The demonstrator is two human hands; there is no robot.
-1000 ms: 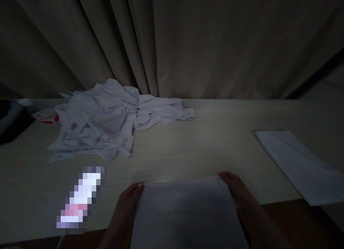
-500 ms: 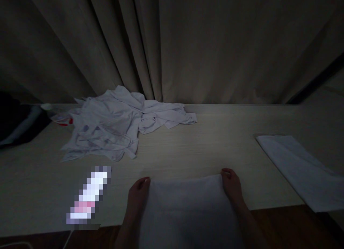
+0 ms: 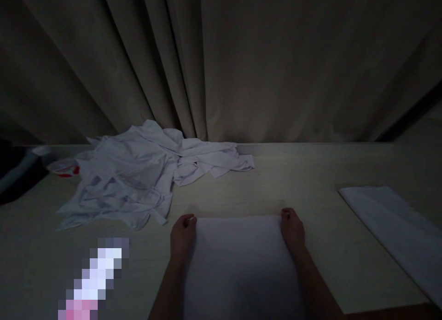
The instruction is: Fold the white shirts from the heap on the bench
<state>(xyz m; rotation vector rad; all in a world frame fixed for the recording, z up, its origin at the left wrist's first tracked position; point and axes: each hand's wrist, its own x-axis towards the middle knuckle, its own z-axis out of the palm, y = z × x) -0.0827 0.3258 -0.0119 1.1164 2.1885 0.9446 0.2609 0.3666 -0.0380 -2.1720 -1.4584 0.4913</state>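
Grip: both hands pinch the far corners of a white folded cloth [image 3: 240,260], the left hand [image 3: 182,237] curled on its left corner and the right hand [image 3: 293,230] on its right corner, fingers closed on the fabric edge.
Cloth between the hands: flat, smooth, rectangular, pale white in dim light; its far edge runs straight from one hand to the other, and the rest reaches back toward the person between the forearms.
Surface under the grip: light wood-grain table [image 3: 293,182], the cloth lying on it.
Left of the grip: a blurred pixelated patch [image 3: 93,278]; farther off, a crumpled heap of white garments [image 3: 138,172].
Right of the grip: another folded white cloth [image 3: 393,228], well apart.
Beyond the grip: a dark pleated curtain [image 3: 241,57] hanging behind the table.
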